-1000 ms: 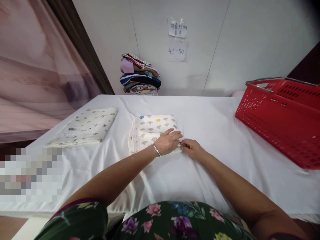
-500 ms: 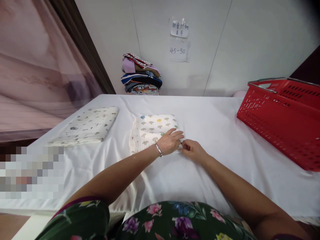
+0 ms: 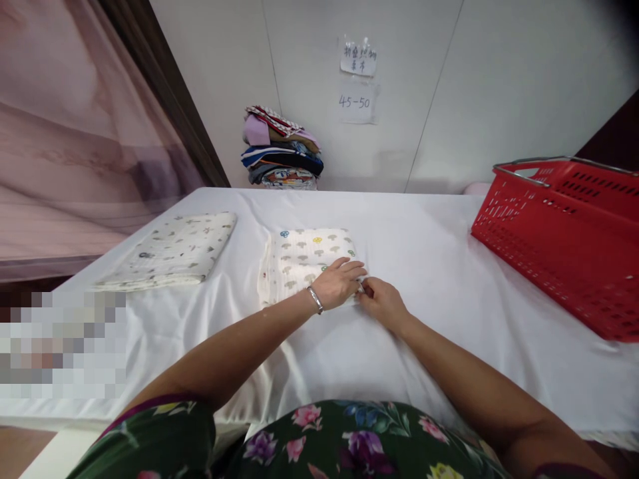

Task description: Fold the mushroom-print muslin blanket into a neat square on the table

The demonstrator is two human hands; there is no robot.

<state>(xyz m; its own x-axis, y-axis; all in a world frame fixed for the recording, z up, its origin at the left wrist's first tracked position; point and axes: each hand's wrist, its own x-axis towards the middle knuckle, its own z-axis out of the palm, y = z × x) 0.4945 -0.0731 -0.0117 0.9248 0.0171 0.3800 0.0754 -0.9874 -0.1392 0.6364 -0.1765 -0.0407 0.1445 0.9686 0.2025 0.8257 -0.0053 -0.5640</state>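
In the middle of the table lies a folded white cloth [image 3: 302, 256] printed with grey, yellow, green and blue mushroom shapes. My left hand [image 3: 340, 282], with a silver bangle at the wrist, rests on the cloth's near right part, fingers stretched out over it. At the cloth's right near corner, my right hand [image 3: 383, 299] has its fingers pinched together on the edge. Its fingertips almost meet the left hand's. Part of that corner is hidden under both hands. Layered edges of the cloth show along its left side.
A second folded white patterned cloth [image 3: 174, 253] lies at the left of the white-covered table [image 3: 424, 239]. On the right stands a red perforated basket [image 3: 564, 233] with metal handles. A stack of folded fabrics [image 3: 282, 150] rises behind the table's far edge, by the wall.
My right hand has shifted very slightly left at the cloth's corner. The left hand and the cloth stay practically where they were.
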